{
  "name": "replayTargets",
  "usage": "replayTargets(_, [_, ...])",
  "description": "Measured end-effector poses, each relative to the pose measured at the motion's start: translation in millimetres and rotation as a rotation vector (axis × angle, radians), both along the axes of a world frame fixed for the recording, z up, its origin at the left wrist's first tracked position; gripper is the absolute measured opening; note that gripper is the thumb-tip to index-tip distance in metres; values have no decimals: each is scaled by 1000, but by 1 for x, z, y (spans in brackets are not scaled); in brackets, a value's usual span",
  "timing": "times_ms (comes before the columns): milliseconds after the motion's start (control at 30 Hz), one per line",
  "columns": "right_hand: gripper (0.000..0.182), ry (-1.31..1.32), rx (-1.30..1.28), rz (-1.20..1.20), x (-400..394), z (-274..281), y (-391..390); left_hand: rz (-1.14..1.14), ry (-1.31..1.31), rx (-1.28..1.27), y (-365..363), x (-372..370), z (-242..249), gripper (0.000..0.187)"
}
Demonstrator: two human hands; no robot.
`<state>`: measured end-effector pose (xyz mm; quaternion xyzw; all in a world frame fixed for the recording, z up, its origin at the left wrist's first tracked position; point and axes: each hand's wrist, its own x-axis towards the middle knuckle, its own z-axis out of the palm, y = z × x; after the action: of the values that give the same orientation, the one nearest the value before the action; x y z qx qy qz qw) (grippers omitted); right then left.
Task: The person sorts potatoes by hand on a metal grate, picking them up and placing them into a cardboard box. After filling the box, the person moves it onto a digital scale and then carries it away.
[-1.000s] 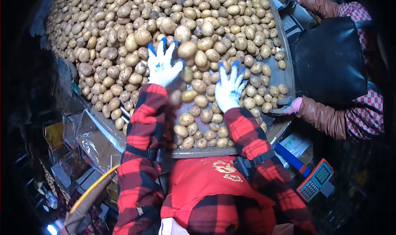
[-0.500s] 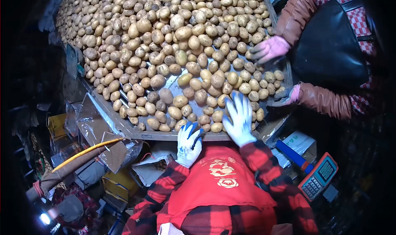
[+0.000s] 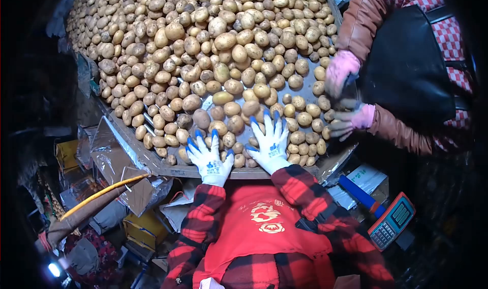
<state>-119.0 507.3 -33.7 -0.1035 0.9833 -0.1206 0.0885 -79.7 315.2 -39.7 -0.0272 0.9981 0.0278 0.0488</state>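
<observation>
White-gloved left hand [image 3: 211, 162] (illegible blue print [image 3: 210, 165]) over potatoes [image 3: 224, 41]

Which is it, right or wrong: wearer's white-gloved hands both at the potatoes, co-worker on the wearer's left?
Wrong side: the head view shows the co-worker to the right of the wearer. The rest holds: left hand and right hand, white-gloved, both at the potatoes.

potatoes [image 3: 225, 41] on table [image 3: 246, 174], keypad device [image 3: 391, 221] — right
</observation>
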Motion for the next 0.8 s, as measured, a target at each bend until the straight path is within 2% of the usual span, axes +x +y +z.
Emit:
replayTargets(100, [81,-161,120,-51,-27,-9,-24,42,-90,-57,6,-25,1,102])
replayTargets(167, [80,-165,196,-180,-60,-9,-50,108,-85,-103,6,-53,3,105])
replayTargets(200, [85,-141,227,-189,-74,-14,-59,108,-86,-146,2,-68,0,107])
replayTargets(233, [84,-16,260,-188,-88,-24,-68,71,17,-149,-4,-81,-5,103])
replayTargets(300, [72,-230,51,-225,-131,15,-64,-24,7,-122,-17,-123,4,96])
replayTargets(367, [68,16,-245,-393,-161,-21,-73,54,111,-188,-12,-161,-1,78])
replayTargets(400, [68,16,-240,-413,-173,-20,-76,94,200,-200,-20,-188,-13,64])
replayTargets(433, [68,0,-122,-373,-184,-17,-82,8,294,-157,-31,-216,-8,56])
replayTargets(467, [67,-10,-11,-329,-198,-12,-89,31,159,-205,-33,-238,3,52])
replayTargets(500, [66,-27,98,-290,-206,-6,-95,34,172,-273,-36,-255,-4,55])
replayTargets(533, [66,-46,211,-261,-211,2,-95,55,96,-232,-41,-262,-5,54])
replayTargets(567, [65,-63,329,-229,-212,7,-89,76,20,-186,-37,-267,5,52])
replayTargets(600, [65,134,162,-219,-187,10,-88,88,23,-181,-36,-267,7,54])
replayTargets(667, [69,159,-51,-93,-127,18,-74,90,-51,-187,-39,-272,12,58])
replayTargets(700, [73,39,-112,23,-100,35,-54,91,-123,-200,-44,-274,15,62])
replayTargets(767, [76,2,-74,2,-49,32,-15,36,-146,-169,-63,-266,23,63])
replayTargets(800, [74,-20,69,-63,-32,23,6,-57,-80,-30,-74,-258,23,56])
